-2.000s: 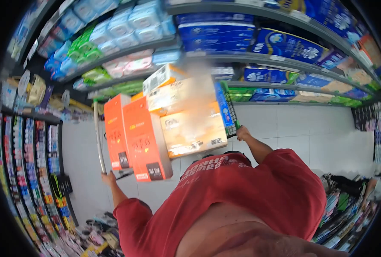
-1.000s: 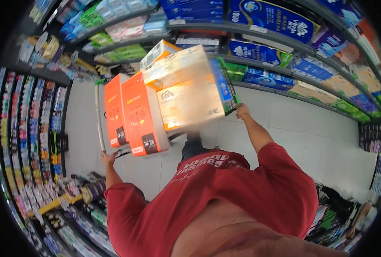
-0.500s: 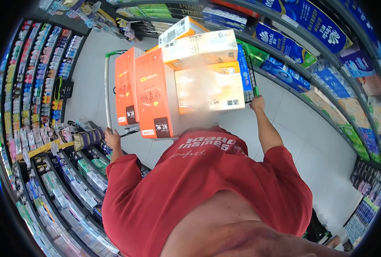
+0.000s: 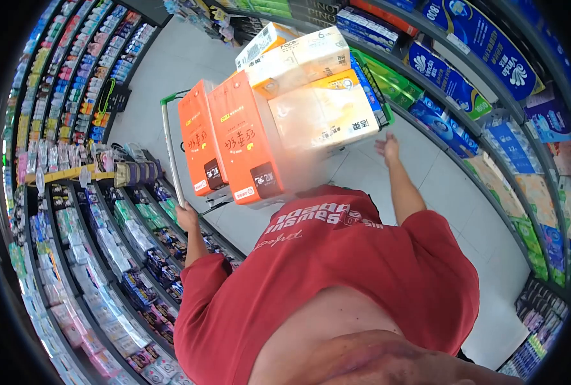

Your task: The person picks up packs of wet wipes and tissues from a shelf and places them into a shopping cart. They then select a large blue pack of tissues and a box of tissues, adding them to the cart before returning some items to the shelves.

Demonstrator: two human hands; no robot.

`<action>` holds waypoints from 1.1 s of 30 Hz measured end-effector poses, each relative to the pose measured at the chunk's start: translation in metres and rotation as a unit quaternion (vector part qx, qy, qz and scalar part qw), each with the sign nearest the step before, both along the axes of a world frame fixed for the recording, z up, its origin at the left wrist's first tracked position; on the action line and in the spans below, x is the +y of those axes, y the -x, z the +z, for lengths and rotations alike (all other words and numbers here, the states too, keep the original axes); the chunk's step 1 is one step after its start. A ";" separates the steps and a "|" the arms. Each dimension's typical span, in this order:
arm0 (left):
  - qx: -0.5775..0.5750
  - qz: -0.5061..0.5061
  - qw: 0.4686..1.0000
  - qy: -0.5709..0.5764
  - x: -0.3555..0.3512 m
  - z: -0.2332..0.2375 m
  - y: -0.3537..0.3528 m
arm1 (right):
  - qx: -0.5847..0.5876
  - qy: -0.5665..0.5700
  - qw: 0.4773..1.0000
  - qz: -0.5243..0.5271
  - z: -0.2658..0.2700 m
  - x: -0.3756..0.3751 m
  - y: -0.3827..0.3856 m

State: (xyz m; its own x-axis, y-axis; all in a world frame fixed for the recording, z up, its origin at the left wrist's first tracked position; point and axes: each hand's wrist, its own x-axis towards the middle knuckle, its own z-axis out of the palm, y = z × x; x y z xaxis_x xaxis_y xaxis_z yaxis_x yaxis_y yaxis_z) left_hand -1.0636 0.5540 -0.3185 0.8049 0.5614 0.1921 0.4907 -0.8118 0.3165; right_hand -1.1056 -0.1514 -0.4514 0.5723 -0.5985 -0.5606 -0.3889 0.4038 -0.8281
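Behind tissue packs (image 4: 324, 119), half-hidden cart (image 4: 170, 144).

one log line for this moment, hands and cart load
left hand: gripping cart handle | right hand: open, near cart rim | load: orange packs, tissue packs | around: stocked shelves

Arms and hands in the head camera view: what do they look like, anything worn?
Both arms wear loose red sleeves, the left sleeve and right sleeve ending near the elbows. The forearms, left hand and right hand are bare; no gloves or watch show.
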 end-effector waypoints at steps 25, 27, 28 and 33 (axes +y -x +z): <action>-0.140 -0.242 0.957 -0.074 -0.173 -0.007 0.244 | 0.187 0.086 0.971 0.121 -0.031 0.046 0.328; -0.117 -0.341 0.930 -0.064 -0.181 -0.013 0.251 | 0.198 0.093 0.968 0.125 -0.039 0.048 0.349; -0.120 -0.343 0.929 -0.066 -0.188 -0.010 0.256 | 0.208 0.102 0.964 0.130 -0.043 0.045 0.359; -0.001 -0.487 0.873 0.003 -0.230 0.000 0.272 | 0.218 0.066 0.971 0.067 -0.043 0.032 0.412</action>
